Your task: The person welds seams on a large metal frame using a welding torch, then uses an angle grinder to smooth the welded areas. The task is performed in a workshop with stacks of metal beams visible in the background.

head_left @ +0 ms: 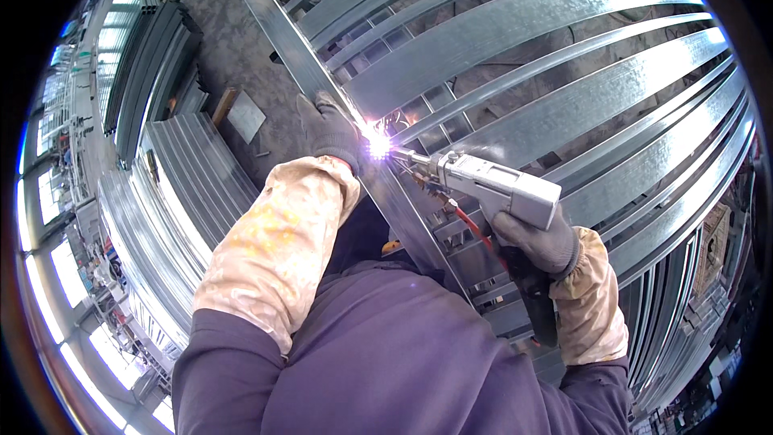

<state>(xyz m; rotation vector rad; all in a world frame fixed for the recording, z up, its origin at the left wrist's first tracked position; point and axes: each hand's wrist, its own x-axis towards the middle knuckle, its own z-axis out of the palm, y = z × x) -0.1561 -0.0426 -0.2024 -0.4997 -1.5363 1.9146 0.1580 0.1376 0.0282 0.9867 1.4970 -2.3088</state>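
My right hand (538,242), in a dark grey glove, is wrapped round the handle of a welding gun (501,187) with a pale, box-shaped body. The gun's nozzle points left at a glaring white-violet spark, which hides the joint beneath it. That spark sits where a long steel rail (318,76) meets the crosswise flat bars (451,52). Just left of the glare, my left hand (328,130) is closed against the rail's edge, also in a dark glove; some of its fingers are hidden. A red hose (475,225) runs beside the gun.
Stacked ribbed metal profiles (197,165) lie on the left, with dark channel sections (149,72) beyond them. A small pale plate (245,117) rests on the floor. More long profiles (656,322) lie at lower right. Bright windows (68,274) line the far left.
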